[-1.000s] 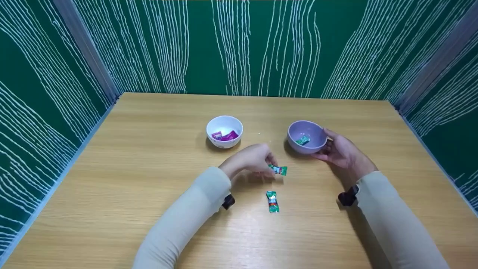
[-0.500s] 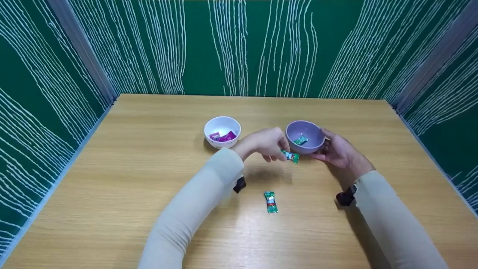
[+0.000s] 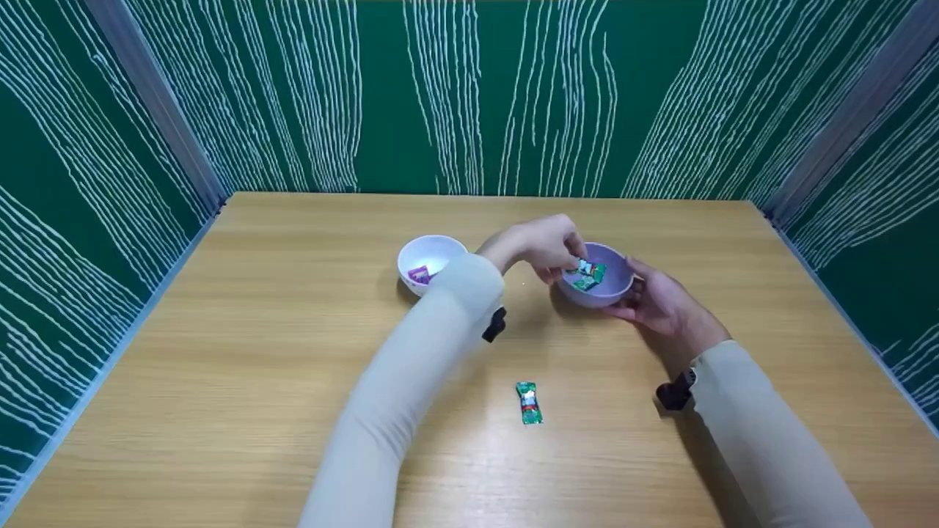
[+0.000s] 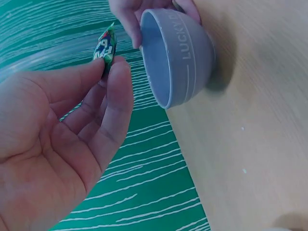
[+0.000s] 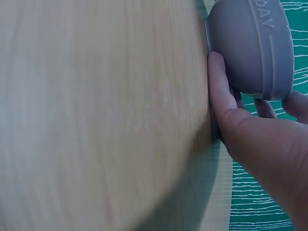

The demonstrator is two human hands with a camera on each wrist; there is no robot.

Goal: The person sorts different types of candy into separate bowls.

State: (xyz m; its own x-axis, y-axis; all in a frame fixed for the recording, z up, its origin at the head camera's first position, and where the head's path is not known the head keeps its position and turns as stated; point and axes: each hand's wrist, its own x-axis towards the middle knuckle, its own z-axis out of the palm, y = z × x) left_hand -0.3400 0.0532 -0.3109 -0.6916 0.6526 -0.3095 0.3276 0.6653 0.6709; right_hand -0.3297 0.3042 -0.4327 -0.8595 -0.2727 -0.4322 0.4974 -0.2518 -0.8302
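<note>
My left hand (image 3: 541, 243) pinches a green wrapped candy (image 4: 107, 47) between thumb and fingertips, over the near-left part of the purple bowl (image 3: 618, 277). Inside that bowl lies another green candy (image 3: 586, 284), partly covered in the head view by the held one. My right hand (image 3: 666, 302) grips the bowl from its right side, thumb at the rim and fingers low along the wall. In the right wrist view the bowl (image 5: 243, 48) stands on the table. One more green candy (image 3: 529, 402) lies on the table, nearer to me than the bowls.
A white bowl (image 3: 431, 249) stands left of the purple one, partly behind my left sleeve. A purple-pink candy (image 3: 419, 275) shows inside it. The wooden table (image 3: 257, 352) is bounded by green walls with white lines at the back and sides.
My left hand has carried the green candy from the table's middle, up and right, to over the purple bowl. The right hand keeps its grip on the bowl; the nearest candy lies still.
</note>
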